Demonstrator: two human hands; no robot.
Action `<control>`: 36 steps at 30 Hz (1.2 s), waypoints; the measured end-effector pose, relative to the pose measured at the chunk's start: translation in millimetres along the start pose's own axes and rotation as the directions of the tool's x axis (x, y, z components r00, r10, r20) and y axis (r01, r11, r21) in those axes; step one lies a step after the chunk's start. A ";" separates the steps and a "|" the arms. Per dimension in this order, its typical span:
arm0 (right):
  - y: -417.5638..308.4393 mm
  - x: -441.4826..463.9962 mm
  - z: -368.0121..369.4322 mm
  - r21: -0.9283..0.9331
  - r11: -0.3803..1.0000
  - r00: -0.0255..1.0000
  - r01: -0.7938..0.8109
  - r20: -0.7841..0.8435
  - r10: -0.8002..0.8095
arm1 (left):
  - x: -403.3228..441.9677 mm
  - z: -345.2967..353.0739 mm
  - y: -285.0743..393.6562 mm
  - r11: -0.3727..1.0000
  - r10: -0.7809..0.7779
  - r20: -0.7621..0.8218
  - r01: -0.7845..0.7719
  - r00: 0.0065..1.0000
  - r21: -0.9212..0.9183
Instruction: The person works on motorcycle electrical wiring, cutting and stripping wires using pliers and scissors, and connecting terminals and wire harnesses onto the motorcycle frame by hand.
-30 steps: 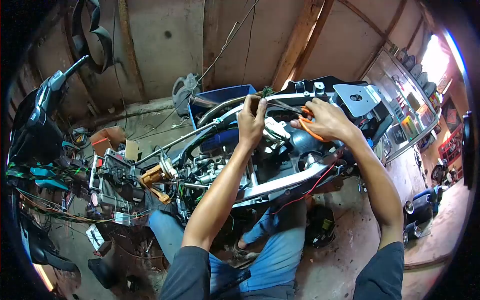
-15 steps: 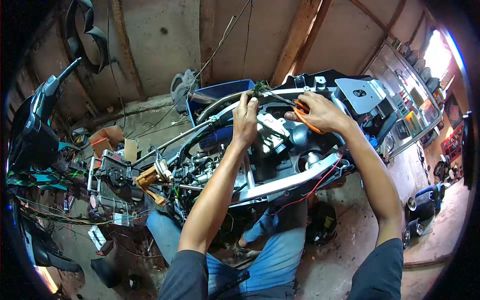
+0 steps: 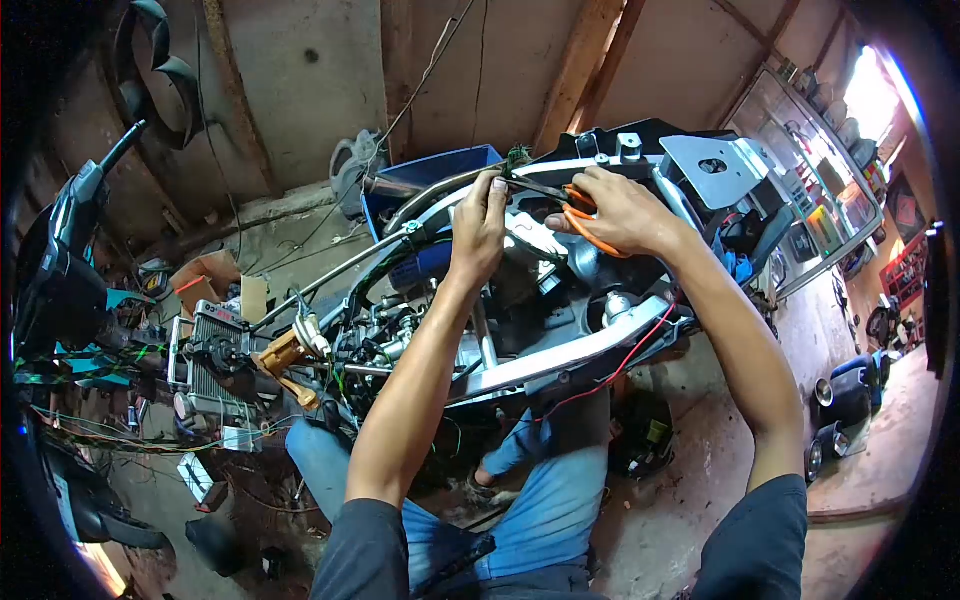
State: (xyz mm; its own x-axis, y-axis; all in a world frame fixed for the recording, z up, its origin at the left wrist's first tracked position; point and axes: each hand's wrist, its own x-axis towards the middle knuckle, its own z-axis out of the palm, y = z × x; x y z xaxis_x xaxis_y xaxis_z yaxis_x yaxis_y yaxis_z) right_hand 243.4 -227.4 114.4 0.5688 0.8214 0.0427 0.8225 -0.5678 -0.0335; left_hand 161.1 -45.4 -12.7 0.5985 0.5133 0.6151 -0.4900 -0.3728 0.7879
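My left hand (image 3: 480, 222) is closed, thumb and fingers pinching a dark green wire bundle (image 3: 517, 157) at the far rail of a motorcycle frame (image 3: 540, 373). In my right hand (image 3: 625, 212) are orange-handled scissors (image 3: 592, 230), their dark blades pointing left, with the tips close to my left fingertips and the bundle. Whether the blades touch the wires I cannot tell. Below both hands lie a white part and grey housings inside the frame. A red wire (image 3: 622, 367) runs along the near rail.
Behind the frame stands a blue crate (image 3: 372, 207). A radiator (image 3: 217, 350) and loose wires are at the left, near a cardboard box (image 3: 205, 280). A glass display case (image 3: 815, 190) stands at the right. My jeans-clad legs are under the near rail.
The view has shifted slightly. My right hand and the scissors have moved a little left, bringing the blades closer to my left fingertips. My left hand keeps its pinch.
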 end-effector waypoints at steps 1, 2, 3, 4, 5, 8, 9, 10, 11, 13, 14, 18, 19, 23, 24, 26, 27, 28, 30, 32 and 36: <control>-2.4 0.4 -1.0 -0.003 1.000 1.000 -0.004 0.004 0.004 | -0.8 -1.8 1.2 1.000 -0.020 0.024 0.019 1.000 0.021; -4.0 0.3 -1.4 -0.006 1.000 1.000 -0.007 0.008 0.007 | -1.1 -2.7 2.7 0.999 -0.005 0.039 0.004 0.999 0.040; -4.7 -0.7 -0.8 -0.016 1.000 1.000 -0.009 0.001 0.009 | -1.2 -3.3 4.6 0.998 0.009 0.055 -0.012 0.998 0.059; -5.6 -0.6 -0.5 -0.026 1.000 1.000 -0.007 0.000 0.007 | -0.8 -3.2 6.9 0.997 0.023 0.071 -0.029 0.997 0.077; -7.2 -0.4 0.0 -0.038 0.999 1.000 -0.004 -0.001 0.004 | -1.3 -2.6 9.3 0.999 -0.013 0.074 0.009 0.997 0.049; -5.6 -1.9 3.0 -0.029 0.999 1.000 0.029 -0.006 -0.030 | -2.1 -4.2 15.0 0.995 -0.091 0.113 0.095 0.989 -0.029; -6.6 -0.9 5.4 -0.022 1.000 1.000 0.020 0.001 -0.020 | -1.4 -4.3 13.2 0.993 -0.094 0.120 0.102 0.988 -0.065; -8.2 -0.2 7.5 -0.014 1.000 1.000 0.011 0.008 -0.011 | -2.0 -4.3 11.6 0.989 -0.097 0.125 0.109 0.987 -0.099; -10.6 -1.5 9.3 -0.026 1.000 1.000 0.004 -0.020 -0.005 | -2.2 -4.1 10.2 0.985 -0.098 0.129 0.115 0.987 -0.132; -11.7 -0.6 11.1 -0.022 1.000 0.999 0.003 -0.047 -0.004 | -1.8 -2.8 6.4 0.985 -0.037 0.115 0.056 0.993 -0.161; -12.0 -0.2 12.3 -0.021 1.000 0.998 0.002 -0.060 -0.004 | -2.8 -2.4 4.6 0.987 -0.030 0.118 0.048 0.993 -0.151; -14.3 2.2 13.9 -0.017 1.000 0.999 -0.001 -0.052 0.000 | -2.9 -3.0 6.9 0.993 -0.054 0.132 0.067 0.990 -0.096; -18.3 1.2 7.7 -0.006 1.000 1.000 -0.009 -0.025 0.009 | -2.8 -3.2 6.9 0.994 -0.056 0.126 0.068 0.990 -0.089; -9.8 4.6 19.1 0.000 0.998 0.995 0.057 -0.080 -0.056 | -3.1 -6.8 16.7 0.995 -0.080 0.127 0.087 0.989 -0.045; -12.0 4.6 18.7 -0.002 0.997 0.991 0.073 -0.109 -0.073 | -3.2 -8.1 17.7 0.994 -0.099 0.137 0.104 0.986 -0.026; -13.9 4.8 12.3 0.021 0.999 0.999 0.034 -0.008 -0.034 | -1.7 -8.7 18.1 0.994 -0.101 0.131 0.106 0.986 -0.028; -14.1 4.4 12.8 0.024 0.999 0.999 0.039 -0.007 -0.039 | -1.5 -8.0 17.9 0.993 -0.093 0.129 0.102 0.987 -0.066; -14.6 3.9 12.9 0.027 0.999 0.999 0.043 -0.005 -0.043 | -2.1 -7.3 17.8 0.990 -0.085 0.126 0.099 0.988 -0.104; -17.2 4.5 8.9 0.053 0.999 0.999 -0.003 0.048 0.000 | -2.9 -6.6 16.1 0.986 -0.091 0.131 0.107 0.987 -0.126; -19.2 4.5 3.9 0.085 0.996 0.995 -0.041 0.097 0.032 | -1.9 -7.6 12.1 0.989 -0.080 0.146 0.097 0.986 -0.115; -14.7 4.7 6.9 0.113 0.993 0.999 0.031 -0.034 -0.027 | -1.7 -7.9 6.8 0.979 -0.107 0.155 0.131 0.982 -0.156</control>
State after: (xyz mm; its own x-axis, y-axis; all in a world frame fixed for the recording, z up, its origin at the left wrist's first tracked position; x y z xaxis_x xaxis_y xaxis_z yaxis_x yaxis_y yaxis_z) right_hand 233.9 -214.8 108.1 0.5459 0.8343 0.0774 0.8340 -0.5323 -0.1451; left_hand 151.7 -42.7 -8.6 0.7384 0.4245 0.5241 -0.5002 -0.1766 0.8477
